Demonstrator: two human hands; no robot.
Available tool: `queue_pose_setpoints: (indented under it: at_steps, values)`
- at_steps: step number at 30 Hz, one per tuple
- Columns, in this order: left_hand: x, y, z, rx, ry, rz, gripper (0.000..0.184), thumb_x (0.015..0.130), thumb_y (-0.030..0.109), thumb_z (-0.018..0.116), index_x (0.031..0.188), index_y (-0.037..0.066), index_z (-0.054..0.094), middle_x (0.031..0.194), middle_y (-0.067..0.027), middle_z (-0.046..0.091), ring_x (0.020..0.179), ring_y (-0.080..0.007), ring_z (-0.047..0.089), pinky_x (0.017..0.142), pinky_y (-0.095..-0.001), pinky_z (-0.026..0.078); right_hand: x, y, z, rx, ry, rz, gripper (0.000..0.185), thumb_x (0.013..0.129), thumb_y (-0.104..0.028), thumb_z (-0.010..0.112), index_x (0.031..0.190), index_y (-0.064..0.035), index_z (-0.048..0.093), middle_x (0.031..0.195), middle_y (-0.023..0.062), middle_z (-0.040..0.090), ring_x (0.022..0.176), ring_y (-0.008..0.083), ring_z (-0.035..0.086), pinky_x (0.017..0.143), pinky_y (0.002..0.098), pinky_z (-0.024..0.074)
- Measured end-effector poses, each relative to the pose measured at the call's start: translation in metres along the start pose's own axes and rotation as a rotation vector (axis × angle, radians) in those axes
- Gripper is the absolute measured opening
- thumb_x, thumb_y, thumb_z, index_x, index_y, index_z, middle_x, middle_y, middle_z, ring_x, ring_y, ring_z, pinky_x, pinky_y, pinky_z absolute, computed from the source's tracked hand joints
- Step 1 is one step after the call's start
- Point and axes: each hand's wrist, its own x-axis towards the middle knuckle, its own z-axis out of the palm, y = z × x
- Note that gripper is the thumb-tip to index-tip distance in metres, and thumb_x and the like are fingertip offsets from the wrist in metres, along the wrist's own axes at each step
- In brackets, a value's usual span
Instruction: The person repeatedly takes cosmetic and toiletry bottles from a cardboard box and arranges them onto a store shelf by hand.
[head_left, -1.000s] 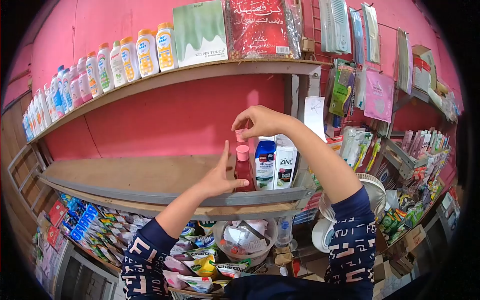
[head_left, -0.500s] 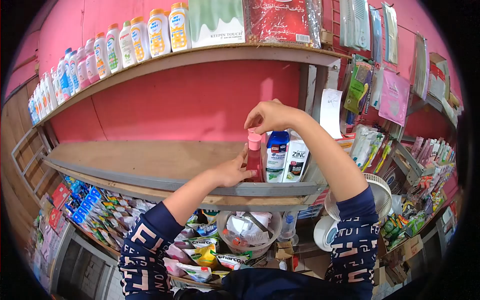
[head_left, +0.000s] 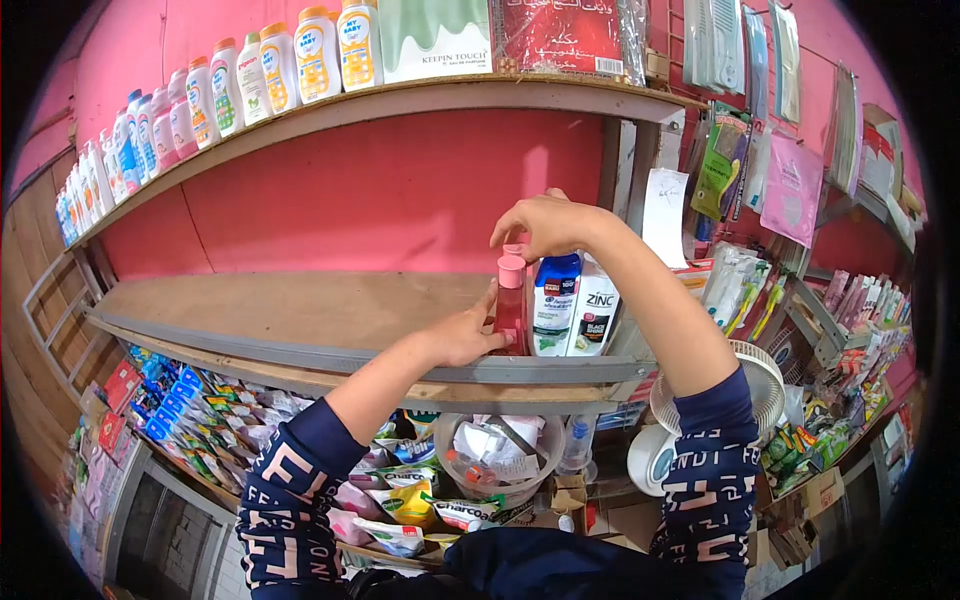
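Note:
My left hand (head_left: pixel 463 338) is wrapped round a translucent red bottle (head_left: pixel 511 308) with a pink cap, standing upright at the shelf's front edge. My right hand (head_left: pixel 548 226) reaches over from the right, its fingers curled down on the pink cap of a second bottle (head_left: pixel 516 249) just behind; the rest of that bottle is mostly hidden. Right of the red bottle stand a white shampoo bottle with a blue cap (head_left: pixel 553 308) and a white ZINC bottle (head_left: pixel 594 312), close together below my right wrist.
The wooden shelf (head_left: pixel 270 310) has a grey metal front edge. Above, a second shelf holds a row of powder bottles (head_left: pixel 317 58). Below are a plastic bucket (head_left: pixel 448 440) and hanging sachets (head_left: pixel 205 410). A white fan (head_left: pixel 750 385) stands at right.
The view has shifted slightly. My right hand has moved a little back and right, and the rear pink cap now shows behind the front one. My left hand stays on the red bottle.

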Motion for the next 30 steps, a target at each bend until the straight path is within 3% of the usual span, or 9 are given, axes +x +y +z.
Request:
queue_pose_setpoints:
  at_steps: [7,11,14,16,19,24,26,28,30]
  values:
    - [-0.007,0.014,-0.001,0.237,0.099,-0.082,0.093,0.087,0.03,0.062,0.147,0.006,-0.006,0.14,-0.027,0.036,0.123,-0.0329,0.048,0.102,-0.0384,0.04,-0.031,-0.007,-0.027,-0.04,0.178,0.001,0.046,0.068,-0.015,0.074,0.112,-0.0159,0.065,0.111,0.0067,0.066,0.109,0.0229,0.057,0.095,0.0469,0.0333]
    - [-0.042,0.051,-0.005,0.446,0.306,-0.048,0.103,0.083,0.043,0.062,0.146,0.003,-0.01,0.14,-0.0282,0.035,0.128,-0.0405,0.039,0.107,-0.0419,0.031,-0.076,-0.011,-0.031,-0.038,0.627,-0.169,0.041,0.071,-0.013,0.071,0.111,-0.0122,0.064,0.109,0.0092,0.065,0.105,0.0254,0.058,0.096,0.041,0.0369]
    - [-0.077,0.033,0.0,0.356,0.558,0.376,0.103,0.08,0.027,0.067,0.147,0.003,-0.007,0.147,-0.027,0.024,0.135,-0.0357,0.032,0.108,-0.0409,0.028,-0.11,-0.027,-0.023,0.052,0.761,-0.227,0.039,0.071,-0.008,0.07,0.11,-0.0073,0.065,0.109,0.0107,0.065,0.104,0.0267,0.059,0.096,0.0366,0.0408]
    - [-0.121,0.022,0.011,0.283,0.611,0.424,0.101,0.079,0.022,0.066,0.147,0.002,-0.006,0.148,-0.0271,0.022,0.136,-0.0358,0.03,0.109,-0.0423,0.024,-0.133,-0.043,-0.008,0.158,0.794,-0.207,0.039,0.071,-0.005,0.071,0.109,-0.0049,0.065,0.11,0.0101,0.065,0.106,0.0264,0.059,0.093,0.0354,0.0435]
    - [-0.197,-0.025,0.038,0.211,0.711,0.457,0.095,0.078,0.017,0.067,0.146,-0.002,0.003,0.146,-0.0301,0.025,0.133,-0.0408,0.033,0.108,-0.0422,0.026,-0.161,-0.074,0.028,0.363,0.73,-0.203,0.032,0.072,-0.006,0.073,0.103,-0.0041,0.067,0.104,0.009,0.067,0.1,0.023,0.062,0.088,0.0339,0.0472]
    - [-0.353,-0.139,0.114,0.002,0.908,0.005,0.09,0.077,0.006,0.066,0.146,-0.003,0.009,0.145,-0.026,0.029,0.136,-0.0332,0.03,0.109,-0.0408,0.023,-0.173,-0.136,0.125,0.91,0.357,-0.195,0.026,0.077,-0.002,0.071,0.102,-0.001,0.067,0.102,0.0113,0.068,0.099,0.0208,0.063,0.089,0.0336,0.0474]
    - [-0.42,-0.148,0.134,-0.166,0.993,-0.148,0.088,0.078,0.005,0.064,0.146,-0.003,0.008,0.146,-0.0252,0.028,0.136,-0.0327,0.03,0.109,-0.0405,0.023,-0.154,-0.171,0.175,1.243,0.255,-0.182,0.028,0.078,0.002,0.069,0.106,0.0017,0.065,0.103,0.0131,0.067,0.1,0.0209,0.063,0.09,0.0341,0.0477]
    - [-0.482,-0.15,0.135,-0.122,1.081,-0.237,0.088,0.078,0.003,0.063,0.147,-0.001,0.007,0.147,-0.0245,0.027,0.136,-0.0325,0.03,0.109,-0.0409,0.024,-0.123,-0.222,0.238,1.664,0.215,-0.172,0.029,0.079,0.005,0.066,0.108,0.0035,0.062,0.104,0.0144,0.066,0.101,0.0219,0.062,0.091,0.0355,0.0479]
    - [-0.54,-0.144,0.125,-0.099,1.136,-0.282,0.089,0.078,0.003,0.063,0.148,0.002,0.007,0.148,-0.0227,0.026,0.136,-0.0321,0.031,0.109,-0.0411,0.024,-0.084,-0.299,0.283,1.699,0.089,-0.195,0.03,0.081,0.003,0.065,0.111,0.0016,0.061,0.106,0.0134,0.065,0.102,0.0206,0.062,0.092,0.0353,0.0479]
